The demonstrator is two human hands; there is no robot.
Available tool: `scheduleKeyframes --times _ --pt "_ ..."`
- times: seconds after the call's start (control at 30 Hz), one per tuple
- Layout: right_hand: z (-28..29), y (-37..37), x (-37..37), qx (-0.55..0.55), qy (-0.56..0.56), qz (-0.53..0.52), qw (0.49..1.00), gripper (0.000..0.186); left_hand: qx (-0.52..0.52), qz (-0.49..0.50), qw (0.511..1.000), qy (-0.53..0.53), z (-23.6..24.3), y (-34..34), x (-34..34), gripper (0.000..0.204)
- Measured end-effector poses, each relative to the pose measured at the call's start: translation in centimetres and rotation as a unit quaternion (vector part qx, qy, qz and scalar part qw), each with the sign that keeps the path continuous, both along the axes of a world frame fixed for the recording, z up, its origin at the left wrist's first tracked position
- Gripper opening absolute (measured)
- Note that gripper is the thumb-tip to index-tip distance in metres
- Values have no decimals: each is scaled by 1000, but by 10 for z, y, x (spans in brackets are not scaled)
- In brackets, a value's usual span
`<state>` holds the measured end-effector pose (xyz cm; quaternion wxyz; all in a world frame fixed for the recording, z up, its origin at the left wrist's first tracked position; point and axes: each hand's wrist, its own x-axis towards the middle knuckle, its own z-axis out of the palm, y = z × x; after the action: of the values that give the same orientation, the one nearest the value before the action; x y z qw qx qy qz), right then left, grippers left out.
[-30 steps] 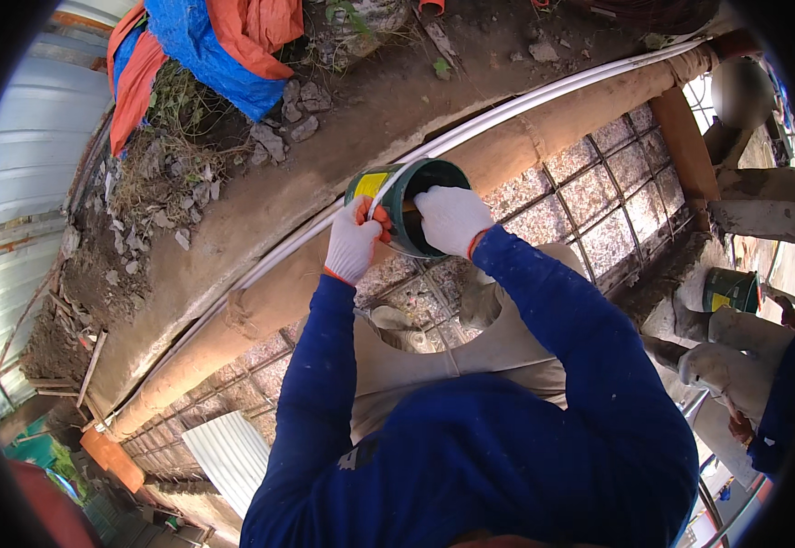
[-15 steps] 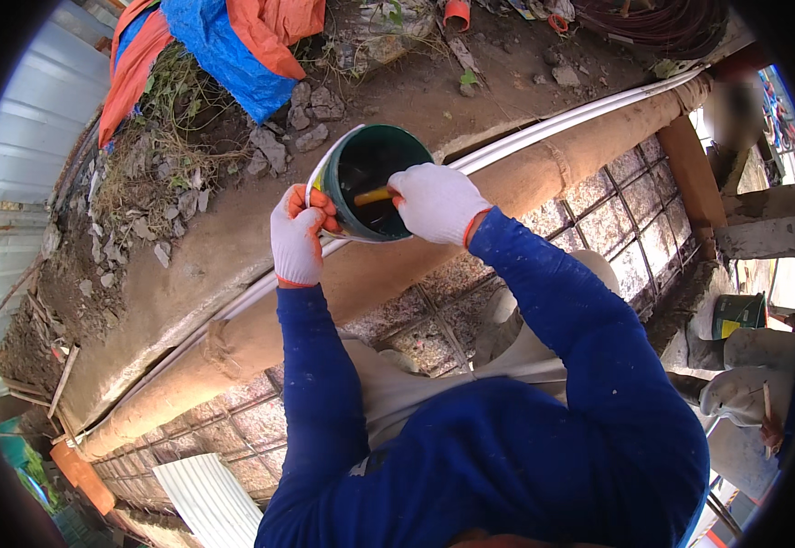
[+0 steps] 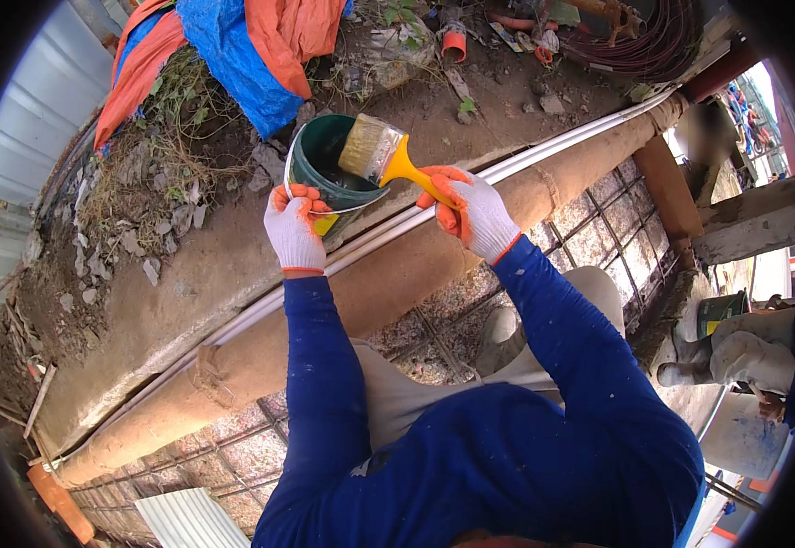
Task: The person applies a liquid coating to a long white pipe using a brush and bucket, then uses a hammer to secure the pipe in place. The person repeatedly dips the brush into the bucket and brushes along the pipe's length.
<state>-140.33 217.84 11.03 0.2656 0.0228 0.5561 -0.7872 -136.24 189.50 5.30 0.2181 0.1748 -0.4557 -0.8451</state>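
A dark green bucket (image 3: 317, 151) hangs tilted from my left hand (image 3: 294, 226), whose gloved fingers are closed on its rim. Some dark liquid seems to lie in the bottom. My right hand (image 3: 472, 208), in a white glove with orange fingertips, grips the yellow handle of a wide paintbrush (image 3: 399, 166). The pale bristles rest over the bucket's right side, at or just above the rim. Both hands are held out in front of me, above a long pipe wrapped in brown cloth (image 3: 388, 292).
White conduits (image 3: 562, 142) run along the wrapped pipe. Below it lies a rebar grid (image 3: 452, 324). Beyond are dirt, rubble and a blue and orange tarp (image 3: 251, 64). Coiled cable (image 3: 658, 41) lies at the far right. Another person (image 3: 754, 347) is at the right beside a second bucket (image 3: 723, 313).
My right hand has drawn the brush up out of the bucket and to the right, so its bristles now show. The bucket has shifted slightly left and tipped toward the right.
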Motion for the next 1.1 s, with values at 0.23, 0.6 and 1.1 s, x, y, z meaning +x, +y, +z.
scheduleKeyframes --times 0.23,0.6,1.1 --pt "-22 6 14 -104 -34 -99 989 42 63 45 997 31 -18 5 -14 22" --pt "-134 30 21 119 -41 -262 957 30 100 122 986 52 -49 -30 -10 27" --pt "-203 -93 72 187 -149 32 971 44 99 169 979 53 -32 -35 3 24"
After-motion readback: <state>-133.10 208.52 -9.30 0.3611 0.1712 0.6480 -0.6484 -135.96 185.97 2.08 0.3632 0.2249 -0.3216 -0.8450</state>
